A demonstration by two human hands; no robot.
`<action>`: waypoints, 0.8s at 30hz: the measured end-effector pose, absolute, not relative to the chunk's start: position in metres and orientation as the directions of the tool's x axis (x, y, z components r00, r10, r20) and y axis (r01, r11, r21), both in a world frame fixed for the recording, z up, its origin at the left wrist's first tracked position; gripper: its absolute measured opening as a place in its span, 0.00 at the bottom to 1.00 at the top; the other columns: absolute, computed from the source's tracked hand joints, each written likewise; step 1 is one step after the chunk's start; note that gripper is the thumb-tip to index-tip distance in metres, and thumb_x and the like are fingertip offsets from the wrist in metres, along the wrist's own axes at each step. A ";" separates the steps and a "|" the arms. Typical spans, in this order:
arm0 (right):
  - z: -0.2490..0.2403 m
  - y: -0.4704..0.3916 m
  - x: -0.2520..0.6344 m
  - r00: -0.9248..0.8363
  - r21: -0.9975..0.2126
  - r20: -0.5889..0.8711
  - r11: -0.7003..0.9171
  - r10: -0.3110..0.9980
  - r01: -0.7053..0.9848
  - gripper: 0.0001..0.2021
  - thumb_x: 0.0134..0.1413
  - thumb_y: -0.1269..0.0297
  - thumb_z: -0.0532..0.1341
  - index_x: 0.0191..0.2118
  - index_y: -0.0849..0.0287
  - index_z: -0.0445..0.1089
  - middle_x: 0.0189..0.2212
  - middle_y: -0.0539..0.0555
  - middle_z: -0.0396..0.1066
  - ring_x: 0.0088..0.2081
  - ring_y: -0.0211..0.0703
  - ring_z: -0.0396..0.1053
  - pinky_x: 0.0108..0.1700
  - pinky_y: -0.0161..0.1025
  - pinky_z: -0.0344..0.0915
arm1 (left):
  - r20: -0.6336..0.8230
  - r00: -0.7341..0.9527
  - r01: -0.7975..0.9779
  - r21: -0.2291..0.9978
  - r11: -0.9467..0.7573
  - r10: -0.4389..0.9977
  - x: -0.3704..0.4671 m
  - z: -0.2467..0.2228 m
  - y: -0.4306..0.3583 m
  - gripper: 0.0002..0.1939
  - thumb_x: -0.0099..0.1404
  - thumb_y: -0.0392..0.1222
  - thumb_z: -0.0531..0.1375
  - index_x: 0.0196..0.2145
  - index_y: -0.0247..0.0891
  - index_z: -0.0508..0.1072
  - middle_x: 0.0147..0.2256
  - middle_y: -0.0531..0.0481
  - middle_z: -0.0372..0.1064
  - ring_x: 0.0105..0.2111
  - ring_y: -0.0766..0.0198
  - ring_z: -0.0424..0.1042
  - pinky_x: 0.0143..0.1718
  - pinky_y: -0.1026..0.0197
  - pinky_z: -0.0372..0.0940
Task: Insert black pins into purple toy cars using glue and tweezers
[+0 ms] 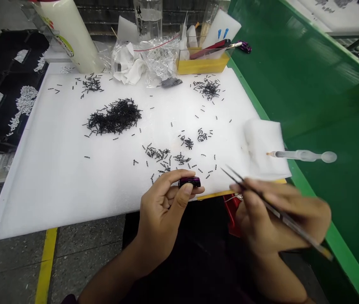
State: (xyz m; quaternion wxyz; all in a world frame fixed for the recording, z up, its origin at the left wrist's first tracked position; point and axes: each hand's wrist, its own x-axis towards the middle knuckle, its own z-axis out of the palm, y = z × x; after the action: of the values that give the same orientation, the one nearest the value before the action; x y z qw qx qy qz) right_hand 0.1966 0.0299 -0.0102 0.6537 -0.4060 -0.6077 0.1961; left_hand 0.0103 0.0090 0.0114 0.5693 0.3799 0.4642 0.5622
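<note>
My left hand (163, 211) is closed on a small glossy dark purple piece (189, 182), gripped between thumb and fingers at the front edge of the white foam sheet (55, 181). To its right, my right hand (271, 215) holds a pair of dark tweezers (262, 196) like a pen. Their two thin tips are slightly apart, with nothing visible between them, and point up and left over the foam. Just beyond my left hand lie loose clusters of tiny black strips (157, 153). A larger heap of black strips (116, 116) sits farther back on the left.
A syringe-like dispenser (303, 156) rests partly on a folded foam pad (262, 145) at right. At the back stand a yellow-based tool box (203, 65), crumpled plastic bags (163, 59) and a large cream bottle (72, 36). Dark trays (2, 80) with pale small parts are at left.
</note>
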 end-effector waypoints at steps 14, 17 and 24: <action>-0.013 0.109 0.211 0.090 -0.831 0.462 0.396 0.882 0.390 0.07 0.60 0.69 0.75 0.37 0.54 0.78 0.40 0.50 0.86 0.46 0.46 0.86 0.50 0.46 0.85 | -0.093 -0.050 -0.222 0.972 0.079 0.994 0.008 0.006 0.009 0.11 0.77 0.43 0.67 0.55 0.45 0.83 0.49 0.46 0.85 0.47 0.54 0.87 0.49 0.60 0.83; -0.008 0.101 0.207 0.140 -0.837 0.490 0.420 0.860 0.352 0.08 0.58 0.71 0.76 0.35 0.54 0.78 0.39 0.51 0.87 0.45 0.48 0.86 0.48 0.46 0.86 | -0.186 -0.080 -0.233 0.959 0.163 0.979 0.010 0.014 0.008 0.11 0.73 0.43 0.71 0.52 0.44 0.84 0.45 0.47 0.86 0.47 0.53 0.87 0.49 0.60 0.83; 0.016 0.068 0.199 0.016 -0.956 0.101 0.101 0.995 -0.274 0.13 0.58 0.67 0.78 0.31 0.57 0.73 0.31 0.47 0.85 0.25 0.39 0.83 0.29 0.29 0.82 | -0.175 -0.207 -0.327 0.940 0.101 0.963 0.013 0.024 0.015 0.17 0.64 0.34 0.77 0.50 0.44 0.84 0.47 0.51 0.86 0.47 0.55 0.87 0.50 0.62 0.83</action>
State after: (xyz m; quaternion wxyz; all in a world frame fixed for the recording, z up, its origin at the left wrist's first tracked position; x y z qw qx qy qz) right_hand 0.1991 0.0680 0.0158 0.5896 -0.4002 -0.4504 0.5378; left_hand 0.0126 0.0147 0.0237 0.5450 0.3156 0.5035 0.5915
